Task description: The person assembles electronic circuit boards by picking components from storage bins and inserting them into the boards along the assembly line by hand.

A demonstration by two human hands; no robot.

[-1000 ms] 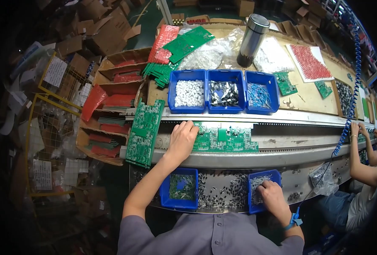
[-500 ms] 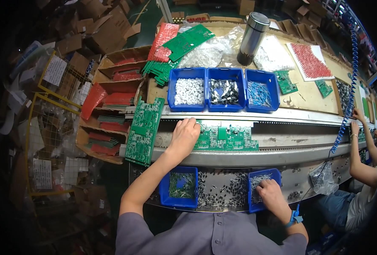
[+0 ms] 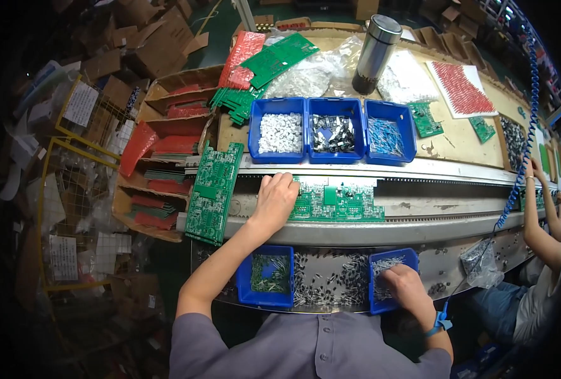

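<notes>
My left hand [image 3: 274,201] rests at the left end of a green circuit board [image 3: 359,203] lying on the metal rails. Its fingers are bent and closed, and whatever they pinch is hidden. My right hand [image 3: 408,285] reaches into a small blue bin [image 3: 375,307] of thin pale-leaded components [image 3: 386,264]. Its fingers are curled together among the parts, with their tips out of sight. A blue band [image 3: 440,324] with a cord circles my right wrist. To the left of my left hand, another green circuit board [image 3: 212,189] lies slanted across the rails.
Blue bins hold white parts [image 3: 280,134], black parts [image 3: 337,136] and blue components [image 3: 386,138]. A green-part bin [image 3: 270,278] stands nearer, beside loose components [image 3: 331,278]. A steel flask [image 3: 376,54] stands behind. A blue coiled cord [image 3: 525,132] hangs near a co-worker's arms [image 3: 538,221].
My right hand's fingers have curled in more within the bin. My left hand stays almost still at the board. The co-worker's arms at the right have shifted slightly.
</notes>
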